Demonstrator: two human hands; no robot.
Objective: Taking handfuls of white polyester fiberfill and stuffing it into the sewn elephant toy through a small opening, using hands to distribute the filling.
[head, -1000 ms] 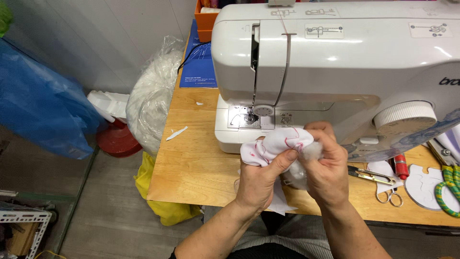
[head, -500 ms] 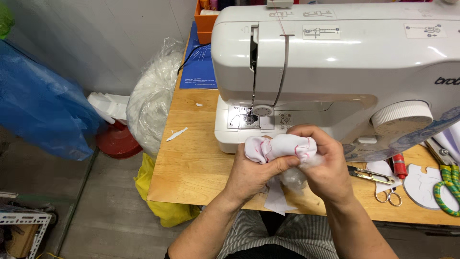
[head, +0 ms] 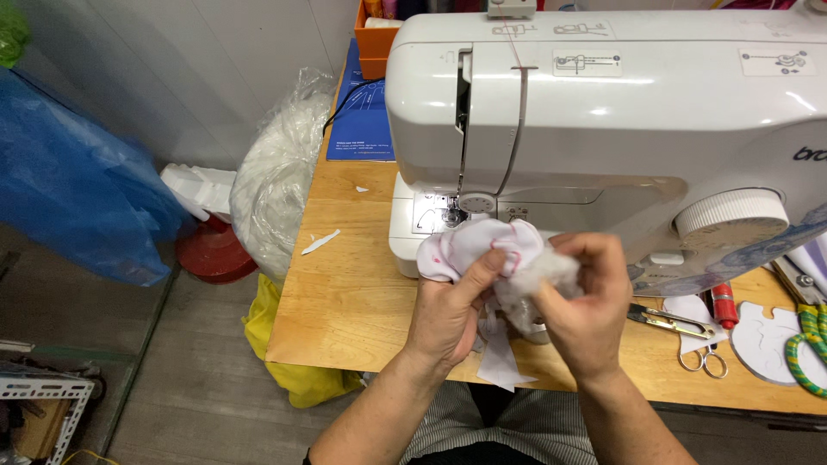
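Both hands meet in front of the white sewing machine (head: 620, 112). My left hand (head: 452, 310) grips a small white fabric piece with pink marks (head: 469, 245), thumb pressed on its top. Beside it, my right hand (head: 590, 306) pinches a tuft of white stuffing (head: 538, 275) against the opening of that fabric piece. Both are held just above the wooden table (head: 345, 284), near the machine's needle plate (head: 435, 211). A white paper scrap (head: 504, 357) lies under my hands.
Thread snips (head: 663, 319), small scissors (head: 702, 357), a red tube (head: 722, 303) and white cutouts (head: 771, 340) lie at the right. A clear bag of white stuffing (head: 280, 176), a blue plastic bag (head: 73, 185) and a yellow bag (head: 297, 375) sit left of the table.
My hands have lifted slightly and turned the fabric piece; the right hand's fingers have pushed the stuffing closer into it. The view has barely shifted.
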